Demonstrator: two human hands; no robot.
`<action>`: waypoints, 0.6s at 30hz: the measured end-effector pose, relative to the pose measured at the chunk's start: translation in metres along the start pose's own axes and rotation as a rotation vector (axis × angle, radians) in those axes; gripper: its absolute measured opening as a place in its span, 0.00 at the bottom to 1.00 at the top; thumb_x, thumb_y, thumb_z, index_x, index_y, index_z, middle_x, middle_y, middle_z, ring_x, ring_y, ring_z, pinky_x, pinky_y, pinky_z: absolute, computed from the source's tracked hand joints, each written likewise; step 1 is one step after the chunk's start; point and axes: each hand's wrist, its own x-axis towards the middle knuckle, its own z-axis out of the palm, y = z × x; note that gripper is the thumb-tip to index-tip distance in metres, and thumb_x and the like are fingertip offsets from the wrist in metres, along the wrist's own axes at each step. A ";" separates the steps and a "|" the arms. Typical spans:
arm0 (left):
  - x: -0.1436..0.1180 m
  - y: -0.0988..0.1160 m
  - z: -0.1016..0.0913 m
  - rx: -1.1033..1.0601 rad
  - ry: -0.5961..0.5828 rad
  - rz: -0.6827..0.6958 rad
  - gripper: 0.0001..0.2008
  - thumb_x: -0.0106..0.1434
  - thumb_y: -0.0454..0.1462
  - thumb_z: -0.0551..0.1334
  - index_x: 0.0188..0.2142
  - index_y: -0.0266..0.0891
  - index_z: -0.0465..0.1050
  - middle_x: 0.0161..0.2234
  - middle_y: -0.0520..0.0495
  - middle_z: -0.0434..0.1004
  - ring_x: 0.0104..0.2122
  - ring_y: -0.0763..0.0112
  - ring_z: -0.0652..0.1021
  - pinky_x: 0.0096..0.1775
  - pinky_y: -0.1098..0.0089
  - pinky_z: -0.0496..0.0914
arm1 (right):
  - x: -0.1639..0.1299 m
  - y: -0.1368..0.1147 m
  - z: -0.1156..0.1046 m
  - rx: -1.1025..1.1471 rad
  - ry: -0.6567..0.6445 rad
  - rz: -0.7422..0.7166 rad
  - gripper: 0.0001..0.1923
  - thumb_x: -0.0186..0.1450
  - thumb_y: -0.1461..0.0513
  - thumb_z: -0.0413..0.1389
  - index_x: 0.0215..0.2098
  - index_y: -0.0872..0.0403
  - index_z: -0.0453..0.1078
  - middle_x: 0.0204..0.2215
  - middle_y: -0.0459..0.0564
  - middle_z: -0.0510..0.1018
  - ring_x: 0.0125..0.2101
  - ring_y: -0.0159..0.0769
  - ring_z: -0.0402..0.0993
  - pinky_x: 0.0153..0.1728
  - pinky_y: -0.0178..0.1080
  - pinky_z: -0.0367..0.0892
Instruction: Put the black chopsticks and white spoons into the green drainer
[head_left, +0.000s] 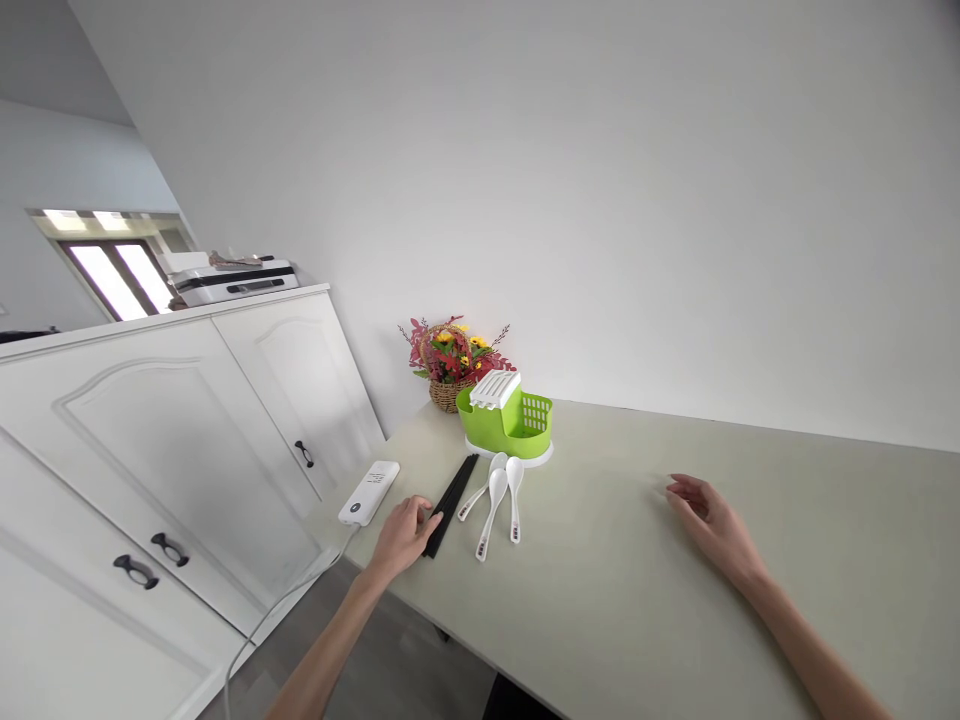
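Observation:
My left hand (405, 535) rests on the pale green table (637, 600), its fingertips touching the near end of a bundle of black chopsticks (452, 489). Three white spoons (496, 498) lie side by side just right of the chopsticks. Behind them stands a green utensil holder (510, 418) with a white slotted lid on a white base. My right hand (712, 528) lies on the table farther right, fingers loosely apart, holding nothing.
A white power bank (369, 492) with a cable running off the table edge lies left of my left hand. A basket of artificial flowers (450, 362) stands against the wall. White cabinets (187, 440) with dark handles stand at left, a printer (232, 280) on top.

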 end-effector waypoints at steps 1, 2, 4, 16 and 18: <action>0.000 -0.001 0.000 -0.005 0.001 0.002 0.21 0.67 0.55 0.54 0.41 0.42 0.71 0.31 0.48 0.75 0.35 0.58 0.77 0.39 0.63 0.70 | 0.000 0.000 0.000 0.000 -0.001 0.000 0.28 0.63 0.45 0.56 0.56 0.50 0.69 0.49 0.54 0.80 0.49 0.47 0.78 0.52 0.47 0.70; -0.001 -0.001 0.001 -0.005 0.005 0.004 0.20 0.68 0.55 0.54 0.41 0.42 0.71 0.31 0.48 0.75 0.35 0.59 0.76 0.39 0.63 0.70 | 0.000 0.000 0.000 0.000 -0.001 0.000 0.28 0.63 0.45 0.56 0.56 0.50 0.69 0.49 0.54 0.81 0.49 0.47 0.78 0.52 0.48 0.70; -0.002 -0.002 0.003 0.001 0.026 0.009 0.20 0.69 0.54 0.53 0.41 0.42 0.71 0.31 0.47 0.75 0.35 0.59 0.76 0.40 0.62 0.70 | 0.000 0.000 0.000 0.000 -0.002 0.002 0.28 0.63 0.45 0.56 0.56 0.50 0.69 0.49 0.54 0.81 0.49 0.47 0.78 0.53 0.48 0.69; -0.007 0.003 0.001 0.017 0.040 0.012 0.20 0.71 0.54 0.51 0.41 0.42 0.71 0.32 0.46 0.75 0.36 0.57 0.77 0.42 0.59 0.71 | 0.000 0.000 0.000 -0.003 0.007 -0.005 0.27 0.62 0.46 0.57 0.55 0.50 0.70 0.48 0.53 0.81 0.48 0.46 0.78 0.51 0.46 0.70; -0.007 0.002 0.002 0.013 0.052 0.019 0.20 0.72 0.53 0.50 0.41 0.42 0.71 0.33 0.45 0.75 0.36 0.57 0.77 0.43 0.59 0.71 | 0.000 0.000 0.000 -0.002 0.005 -0.005 0.27 0.62 0.46 0.56 0.55 0.50 0.70 0.48 0.53 0.81 0.48 0.46 0.78 0.52 0.46 0.70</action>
